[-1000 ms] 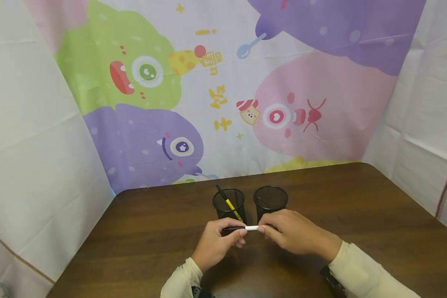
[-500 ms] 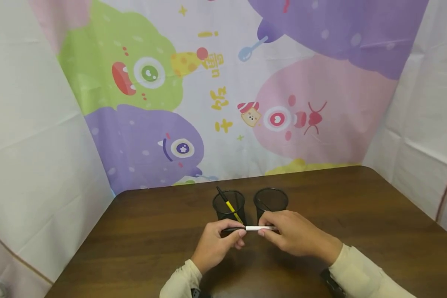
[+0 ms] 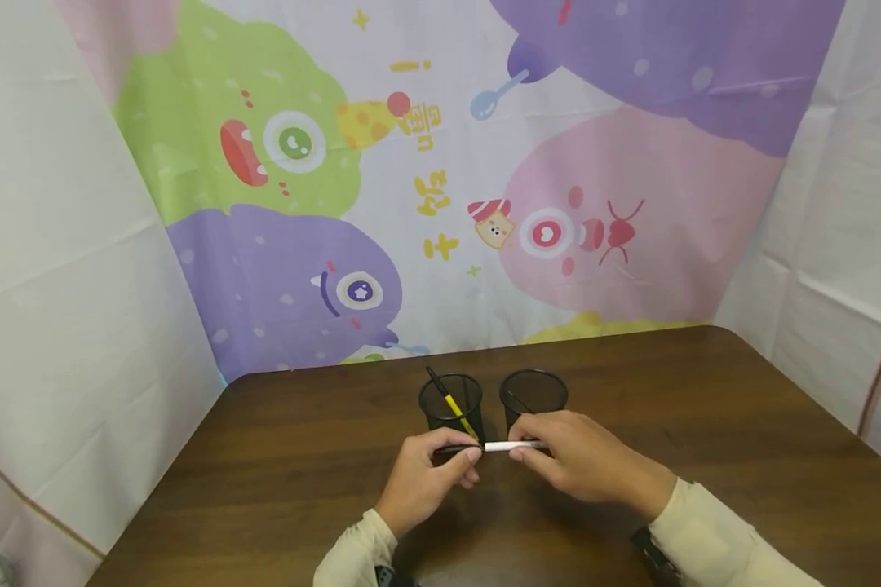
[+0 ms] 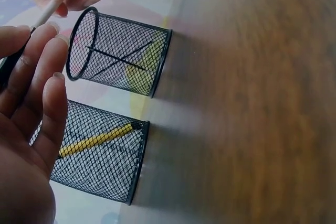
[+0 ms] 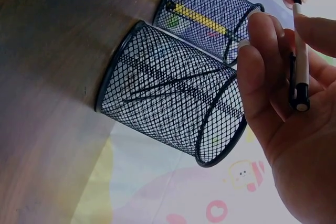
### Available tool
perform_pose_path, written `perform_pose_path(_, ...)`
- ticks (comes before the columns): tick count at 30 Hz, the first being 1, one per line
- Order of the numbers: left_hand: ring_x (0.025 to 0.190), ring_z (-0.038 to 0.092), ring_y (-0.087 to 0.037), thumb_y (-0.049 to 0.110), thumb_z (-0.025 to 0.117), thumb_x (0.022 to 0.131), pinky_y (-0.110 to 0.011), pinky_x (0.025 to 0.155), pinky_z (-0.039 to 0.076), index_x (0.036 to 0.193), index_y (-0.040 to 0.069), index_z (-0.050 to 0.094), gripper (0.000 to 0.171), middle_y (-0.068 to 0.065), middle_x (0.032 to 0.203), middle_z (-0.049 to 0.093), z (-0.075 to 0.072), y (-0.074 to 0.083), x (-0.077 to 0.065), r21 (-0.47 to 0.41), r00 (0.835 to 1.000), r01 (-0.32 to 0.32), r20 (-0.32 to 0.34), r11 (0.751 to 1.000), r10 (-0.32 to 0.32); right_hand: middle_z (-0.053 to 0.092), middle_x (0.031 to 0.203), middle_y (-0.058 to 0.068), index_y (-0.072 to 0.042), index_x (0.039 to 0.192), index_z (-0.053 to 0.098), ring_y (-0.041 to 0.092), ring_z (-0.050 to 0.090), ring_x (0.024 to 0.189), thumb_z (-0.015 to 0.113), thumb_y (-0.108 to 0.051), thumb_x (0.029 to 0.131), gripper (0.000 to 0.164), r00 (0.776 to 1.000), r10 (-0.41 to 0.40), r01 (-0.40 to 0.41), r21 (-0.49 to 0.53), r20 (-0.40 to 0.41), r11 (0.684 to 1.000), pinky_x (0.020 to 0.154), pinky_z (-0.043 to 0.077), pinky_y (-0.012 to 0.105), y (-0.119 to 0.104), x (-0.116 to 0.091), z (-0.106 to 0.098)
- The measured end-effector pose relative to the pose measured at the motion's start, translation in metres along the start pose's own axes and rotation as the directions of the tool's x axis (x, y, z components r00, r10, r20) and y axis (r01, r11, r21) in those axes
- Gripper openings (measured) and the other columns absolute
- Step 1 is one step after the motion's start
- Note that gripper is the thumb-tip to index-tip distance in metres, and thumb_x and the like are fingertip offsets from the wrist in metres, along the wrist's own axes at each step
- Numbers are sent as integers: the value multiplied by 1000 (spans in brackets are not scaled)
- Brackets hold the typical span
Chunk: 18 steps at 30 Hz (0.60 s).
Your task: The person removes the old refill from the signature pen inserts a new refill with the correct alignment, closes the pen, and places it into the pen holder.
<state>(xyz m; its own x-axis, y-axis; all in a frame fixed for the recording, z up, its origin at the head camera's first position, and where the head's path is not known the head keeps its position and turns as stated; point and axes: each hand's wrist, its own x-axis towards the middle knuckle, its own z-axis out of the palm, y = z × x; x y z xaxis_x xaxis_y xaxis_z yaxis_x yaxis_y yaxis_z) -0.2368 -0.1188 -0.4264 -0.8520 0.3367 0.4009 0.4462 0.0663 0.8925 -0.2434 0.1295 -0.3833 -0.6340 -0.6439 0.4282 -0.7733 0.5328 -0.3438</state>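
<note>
A white-and-black pen [image 3: 499,446] lies level between the two hands in the head view. My left hand [image 3: 427,481] pinches its black end between thumb and fingers. The right hand [image 3: 583,456] holds the white barrel between thumb and forefinger, and the black clip end [image 5: 299,98] shows in the right wrist view. Just beyond the hands stand two black mesh pen cups. The left cup [image 3: 429,413] holds a yellow pen with a black end [image 3: 453,405], leaning out over the rim. In the right cup [image 4: 126,51], thin dark sticks cross, seen through the mesh.
The brown wooden table [image 3: 301,456] stretches around the cups. Behind it hangs a cartoon-printed cloth [image 3: 448,310], with pale fabric walls at the left [image 3: 59,244] and right [image 3: 815,269]. Dark devices sit at both wrists by the pale sleeves.
A second ago the right fingers covered more of the pen's white barrel; since then more of it shows, with its dark end visible behind the right thumb. The cups have stayed put.
</note>
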Motion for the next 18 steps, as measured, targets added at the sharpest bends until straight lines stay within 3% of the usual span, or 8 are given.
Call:
perform_pose_path(6, 67, 70, -21, 17, 71, 95, -39, 64, 61, 101, 1, 71, 17, -13, 76, 71, -1, 0, -3, 1, 1000, 10, -1, 1000, -10, 58, 81, -22, -27, 97, 67, 1, 51, 67, 66, -26, 99, 2, 1000, -20, 20, 16, -2, 1000, 63, 46, 24, 1, -3, 0)
perform_pose_path(18, 65, 70, -19, 14, 70, 96, -38, 62, 61, 99, -3, 70, 17, -14, 74, 70, -7, -3, 2, 5, 1000, 3, -20, 1000, -3, 56, 80, -23, -26, 93, 69, 1, 51, 68, 69, -23, 97, 4, 999, -30, 30, -2, -32, 1000, 63, 46, 24, 4, 1, -5)
